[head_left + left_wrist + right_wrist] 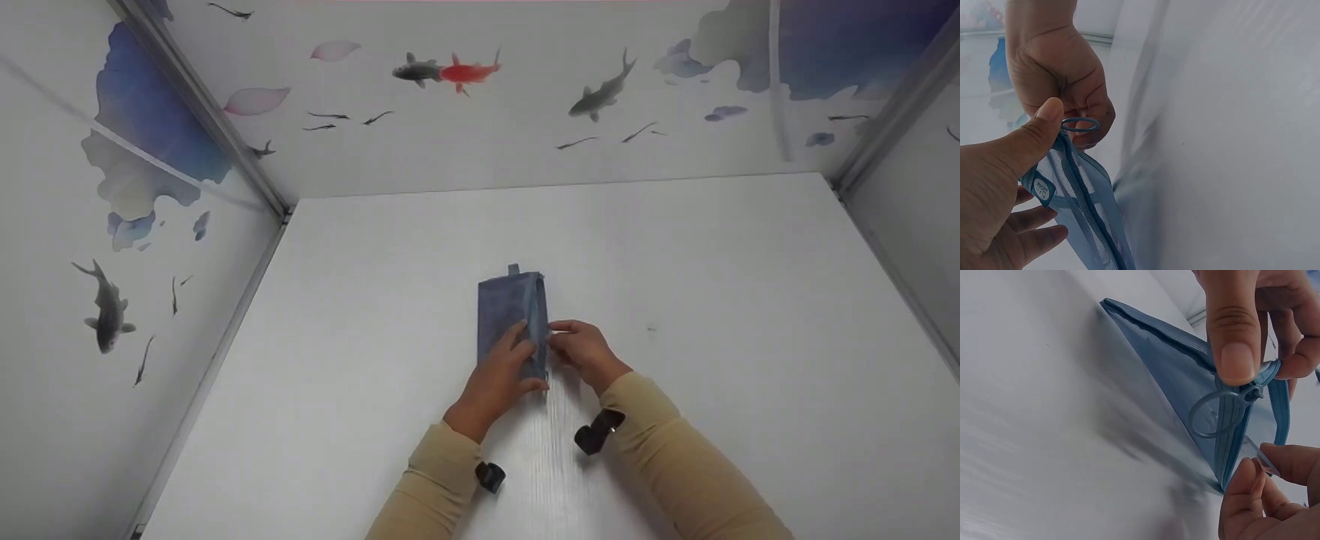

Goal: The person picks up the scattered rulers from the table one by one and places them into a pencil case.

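A blue mesh zip pouch (495,311) stands out from the white surface, its long zipped side toward my right hand. My left hand (491,382) holds the pouch at its near end, thumb beside the zip's ring pull (1096,124) in the left wrist view. A small round label (1044,192) shows on a tab beneath that thumb. At the pouch's right side, my right hand (586,352) pinches a thin clear piece (1266,461) between thumb and finger, by the zipped edge. Much of this piece is hidden, and I cannot tell what it is.
The white table (360,337) spreads around the pouch, with a small faint mark (652,328) to its right. White panels with painted fish (469,73) rise at the back and sides. A black wrist device (600,432) sits at the right sleeve, another (490,477) at the left.
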The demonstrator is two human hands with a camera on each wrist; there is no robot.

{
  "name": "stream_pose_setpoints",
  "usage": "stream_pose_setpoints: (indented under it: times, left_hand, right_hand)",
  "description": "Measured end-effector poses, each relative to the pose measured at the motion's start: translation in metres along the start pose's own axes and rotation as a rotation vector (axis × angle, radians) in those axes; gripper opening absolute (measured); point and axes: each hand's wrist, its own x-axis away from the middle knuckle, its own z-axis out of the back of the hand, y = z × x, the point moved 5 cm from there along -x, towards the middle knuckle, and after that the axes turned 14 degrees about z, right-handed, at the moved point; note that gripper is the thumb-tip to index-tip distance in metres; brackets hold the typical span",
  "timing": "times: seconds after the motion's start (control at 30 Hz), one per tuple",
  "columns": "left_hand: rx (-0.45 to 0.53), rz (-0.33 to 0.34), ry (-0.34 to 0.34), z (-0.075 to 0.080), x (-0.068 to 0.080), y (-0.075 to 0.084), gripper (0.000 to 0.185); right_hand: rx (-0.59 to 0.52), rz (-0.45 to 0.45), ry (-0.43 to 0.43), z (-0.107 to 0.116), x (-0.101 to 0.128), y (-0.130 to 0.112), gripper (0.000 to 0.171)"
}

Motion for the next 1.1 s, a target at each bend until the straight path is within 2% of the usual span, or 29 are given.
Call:
stream_pose_setpoints:
  times: [0.23,0.57,1.1]
  left_hand:
    - [0.008,0.011,-0.015,0.001,0.0,0.001,0.049]
    - [0.01,-0.016,0.003,0.003,0.001,0.001,0.049]
    - [-0.093,-0.001,-0.02,-0.007,-0.001,0.003,0.051]
  right_hand:
    - [0.018,-0.004,-0.012,-0.004,0.0,-0.001,0.035]
    - [0.039,-0.023,-0.005,0.0,0.001,0.0,0.035]
    - [0.107,-0.005,-0.006,0.017,0.005,-0.002,0.036]
